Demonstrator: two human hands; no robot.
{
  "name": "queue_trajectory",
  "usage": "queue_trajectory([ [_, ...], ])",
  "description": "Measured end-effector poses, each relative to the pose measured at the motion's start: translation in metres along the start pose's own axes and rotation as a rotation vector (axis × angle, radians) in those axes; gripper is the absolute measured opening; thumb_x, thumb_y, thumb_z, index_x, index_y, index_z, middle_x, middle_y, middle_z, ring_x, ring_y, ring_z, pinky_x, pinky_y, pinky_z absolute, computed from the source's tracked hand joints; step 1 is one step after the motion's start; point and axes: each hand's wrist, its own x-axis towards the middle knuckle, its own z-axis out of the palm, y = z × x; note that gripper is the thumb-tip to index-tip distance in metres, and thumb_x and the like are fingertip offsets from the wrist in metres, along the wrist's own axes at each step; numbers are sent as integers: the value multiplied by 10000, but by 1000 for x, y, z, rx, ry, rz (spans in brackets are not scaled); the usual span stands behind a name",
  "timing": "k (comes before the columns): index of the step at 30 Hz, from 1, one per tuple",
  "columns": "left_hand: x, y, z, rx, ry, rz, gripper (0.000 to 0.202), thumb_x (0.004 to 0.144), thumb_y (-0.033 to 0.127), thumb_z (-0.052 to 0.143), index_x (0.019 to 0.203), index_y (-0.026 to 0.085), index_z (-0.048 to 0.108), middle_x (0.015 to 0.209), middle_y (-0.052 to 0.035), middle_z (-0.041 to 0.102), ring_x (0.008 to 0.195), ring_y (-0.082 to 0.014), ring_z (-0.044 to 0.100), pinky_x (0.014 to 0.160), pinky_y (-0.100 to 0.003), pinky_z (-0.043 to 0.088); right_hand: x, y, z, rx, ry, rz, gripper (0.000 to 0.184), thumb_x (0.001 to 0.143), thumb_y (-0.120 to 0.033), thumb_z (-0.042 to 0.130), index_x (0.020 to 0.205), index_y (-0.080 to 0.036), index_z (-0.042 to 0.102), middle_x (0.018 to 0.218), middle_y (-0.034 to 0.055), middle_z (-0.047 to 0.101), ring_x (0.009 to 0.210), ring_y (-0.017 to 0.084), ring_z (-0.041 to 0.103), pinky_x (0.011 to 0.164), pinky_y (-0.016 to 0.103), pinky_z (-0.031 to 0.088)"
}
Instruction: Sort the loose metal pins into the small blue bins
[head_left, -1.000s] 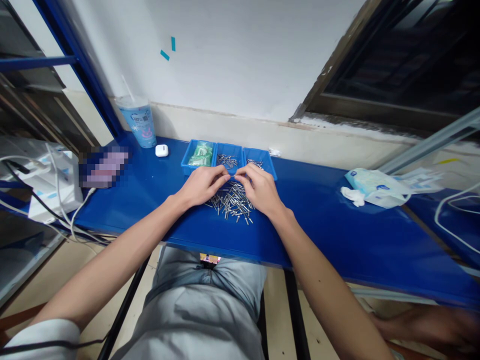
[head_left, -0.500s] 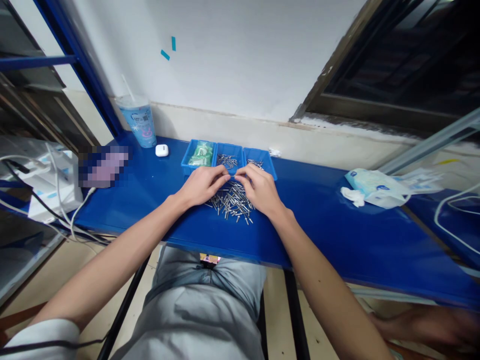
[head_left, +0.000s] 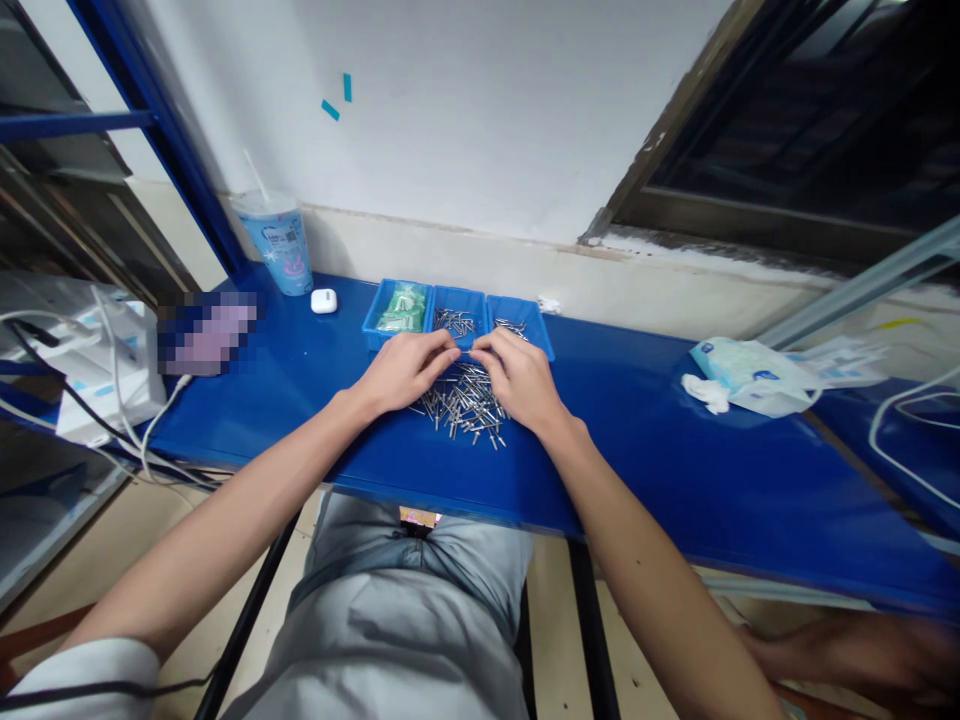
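A loose pile of small metal pins [head_left: 463, 404] lies on the blue bench [head_left: 645, 430]. My left hand [head_left: 406, 368] and my right hand [head_left: 519, 377] rest over the pile's far edge, fingertips pinched together and almost meeting between them. What the fingers pinch is too small to make out. Just behind the hands stand three small blue trays [head_left: 525, 309]: the left one holds green pieces [head_left: 402, 308], the middle and right ones hold metal pins.
A plastic cup with a straw [head_left: 277, 242] and a white earbud case [head_left: 323, 300] sit at the back left. White cables and a power strip [head_left: 90, 360] lie at the left. A tissue pack [head_left: 746, 372] lies at the right. Another person's arm [head_left: 862, 655] shows bottom right.
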Motion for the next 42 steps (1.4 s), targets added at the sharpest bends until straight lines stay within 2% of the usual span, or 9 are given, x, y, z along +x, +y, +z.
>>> queue_trajectory([
  [6, 1, 0, -1, -7, 30, -16, 293, 1057, 374, 489, 905, 180, 647, 742, -9, 673, 665, -161, 582, 665, -292, 392, 1, 1, 0, -17, 41, 11, 225, 1066, -307, 492, 930, -230, 654, 935, 54, 703, 867, 214, 653, 781, 353, 477],
  [14, 1, -2, -1, -19, 47, -17, 308, 1053, 388, 483, 887, 182, 640, 736, -6, 663, 618, -149, 537, 629, -287, 369, 2, 2, -3, 51, 116, 26, 148, 1009, -246, 574, 871, -241, 629, 887, 40, 685, 849, 208, 645, 763, 353, 483],
  [24, 0, -2, 1, 11, 26, 18, 251, 1046, 352, 485, 933, 190, 640, 761, -10, 654, 640, -150, 548, 650, -294, 385, 0, 3, -2, 60, 67, 9, 141, 1024, -257, 556, 888, -250, 592, 888, 38, 658, 834, 207, 626, 751, 353, 474],
  [42, -1, -1, 1, -16, 5, 35, 306, 1058, 386, 465, 898, 177, 621, 725, 0, 635, 610, -139, 530, 633, -275, 375, 0, 2, 0, 45, 18, -15, 179, 1058, -274, 506, 929, -224, 621, 915, 53, 683, 841, 208, 627, 775, 343, 455],
])
